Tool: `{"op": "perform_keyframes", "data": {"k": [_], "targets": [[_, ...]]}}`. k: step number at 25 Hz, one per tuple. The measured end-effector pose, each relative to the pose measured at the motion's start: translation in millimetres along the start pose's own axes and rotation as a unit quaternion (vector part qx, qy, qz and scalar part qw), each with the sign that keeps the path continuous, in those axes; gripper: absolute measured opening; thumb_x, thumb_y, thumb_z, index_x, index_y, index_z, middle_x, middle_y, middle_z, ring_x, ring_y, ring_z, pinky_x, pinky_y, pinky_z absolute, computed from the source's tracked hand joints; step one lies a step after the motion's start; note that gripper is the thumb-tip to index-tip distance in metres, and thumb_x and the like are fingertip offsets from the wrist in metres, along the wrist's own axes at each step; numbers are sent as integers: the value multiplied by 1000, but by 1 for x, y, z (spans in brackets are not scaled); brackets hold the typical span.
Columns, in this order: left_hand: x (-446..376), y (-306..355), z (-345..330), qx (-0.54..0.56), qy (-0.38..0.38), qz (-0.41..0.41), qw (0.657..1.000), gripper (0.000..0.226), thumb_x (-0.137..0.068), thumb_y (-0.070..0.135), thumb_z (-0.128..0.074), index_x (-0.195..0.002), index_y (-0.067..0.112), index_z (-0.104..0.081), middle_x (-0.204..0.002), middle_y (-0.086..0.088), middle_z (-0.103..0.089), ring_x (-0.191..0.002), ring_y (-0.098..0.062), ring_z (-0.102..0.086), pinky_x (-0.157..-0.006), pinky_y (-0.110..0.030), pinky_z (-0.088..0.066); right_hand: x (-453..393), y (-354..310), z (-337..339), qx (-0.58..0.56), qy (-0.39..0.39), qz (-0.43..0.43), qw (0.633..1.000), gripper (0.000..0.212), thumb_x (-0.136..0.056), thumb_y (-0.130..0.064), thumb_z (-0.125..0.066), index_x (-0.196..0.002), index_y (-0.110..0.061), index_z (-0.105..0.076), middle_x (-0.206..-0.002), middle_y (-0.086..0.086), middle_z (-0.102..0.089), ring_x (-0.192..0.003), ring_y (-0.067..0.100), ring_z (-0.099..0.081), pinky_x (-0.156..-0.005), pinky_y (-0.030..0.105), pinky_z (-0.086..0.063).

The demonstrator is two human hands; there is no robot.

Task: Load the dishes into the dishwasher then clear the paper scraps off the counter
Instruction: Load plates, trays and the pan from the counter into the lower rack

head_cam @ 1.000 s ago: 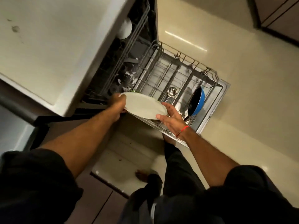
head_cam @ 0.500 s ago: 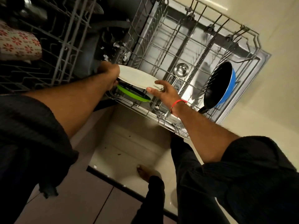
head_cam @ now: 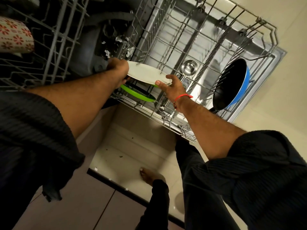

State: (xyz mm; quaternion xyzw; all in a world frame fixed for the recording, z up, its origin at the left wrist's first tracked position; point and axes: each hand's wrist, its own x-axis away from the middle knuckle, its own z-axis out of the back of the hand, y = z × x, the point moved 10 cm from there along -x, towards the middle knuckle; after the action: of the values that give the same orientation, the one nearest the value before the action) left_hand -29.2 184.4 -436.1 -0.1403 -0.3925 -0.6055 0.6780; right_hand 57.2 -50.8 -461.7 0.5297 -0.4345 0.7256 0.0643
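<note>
White round plate [head_cam: 146, 73] lies nearly flat, its long axis running from my left hand [head_cam: 118, 68] to my right hand [head_cam: 171, 86], over the pulled-out wire lower rack [head_cam: 207, 39] (a green plate [head_cam: 137, 93] sits just beneath). Left hand grips one rim; right hand pinches the opposite rim.

Single head-worn wide-angle view, no second camera to overlap. It looks steeply down and forward from above the person's shoulders, frame rolled so the floor [head_cam: 132, 156] sits at bottom centre. Close range: both forearms fill the lower half, reaching to the near edge of the pulled-out lower rack [head_cam: 207, 47]. The upper rack [head_cam: 54, 47] crowds the top-left corner.
</note>
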Motion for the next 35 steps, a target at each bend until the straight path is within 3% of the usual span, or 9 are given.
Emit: {"op": "perform_keyframes", "data": {"k": [5,9,12,19,22,25,29,32,35], "targets": [[25,-5,-1,46,-13,-13,999,40,-105,16,-24,-139,13,-44,-109,-8,-61,-59,-13,-61,-33,-21,-46,18,3,15,-13,33,13,999,51,-91,-22,-69,-138,-17,-48,-135,4,-54,-110,16,-55,-87,24,-48],[52,-21,21,143,-14,-17,989,45,-107,17,-26,-151,22,-37,-131,-7,-61,-64,-15,-71,-39,-22,-50,48,10,23,-47,52,21,997,36,-94,-13,-64,-128,-15,-54,-116,-1,-59,-102,15,-59,-81,26,-52],[101,-29,44,195,-32,-65,978,42,-108,16,-35,-150,22,-39,-136,-2,-58,-71,-13,-72,-51,-26,-58,85,10,18,-51,60,43,996,28,-95,-8,-61,-121,-16,-58,-114,3,-65,-99,16,-63,-69,20,-50],[241,-111,131,226,-10,-202,953,39,-106,12,-45,-145,15,-47,-140,0,-56,-89,-14,-69,-52,-14,-49,230,-18,-51,13,-2,137,990,20,-95,2,-54,-110,-8,-64,-81,-4,-63,-70,0,-59,-68,11,-45],[300,-166,200,226,64,-244,941,32,-104,15,-49,-134,15,-59,-129,3,-66,-73,-5,-70,-59,-18,-49,308,-42,-100,54,-46,201,977,26,-93,5,-53,-103,-15,-64,-87,5,-68,-82,7,-64,-82,22,-49],[357,-209,274,247,127,-282,918,25,-104,14,-51,-125,18,-64,-116,7,-69,-69,-11,-70,-59,-25,-53,379,-68,-152,99,-80,263,956,28,-92,2,-53,-103,-21,-65,-98,9,-73,-88,13,-66,-88,28,-51],[419,-271,386,271,239,-345,866,23,-103,10,-51,-119,13,-66,-107,3,-71,-60,-13,-66,-58,-17,-51,478,-95,-248,153,-158,339,915,27,-95,0,-49,-109,-16,-66,-97,8,-73,-71,8,-64,-64,15,-49],[437,-340,456,335,299,-310,838,22,-103,11,-52,-119,18,-65,-106,3,-72,-59,-7,-63,-60,-14,-49,539,-108,-321,185,-199,397,877,26,-96,-2,-50,-105,-20,-66,-90,5,-73,-62,8,-62,-57,14,-47],[455,-429,514,389,370,-265,801,20,-102,15,-54,-119,19,-64,-107,1,-72,-64,-13,-65,-63,-19,-49,598,-112,-398,196,-234,432,848,25,-95,-2,-51,-104,-18,-68,-87,5,-73,-60,1,-62,-54,12,-46]]}}
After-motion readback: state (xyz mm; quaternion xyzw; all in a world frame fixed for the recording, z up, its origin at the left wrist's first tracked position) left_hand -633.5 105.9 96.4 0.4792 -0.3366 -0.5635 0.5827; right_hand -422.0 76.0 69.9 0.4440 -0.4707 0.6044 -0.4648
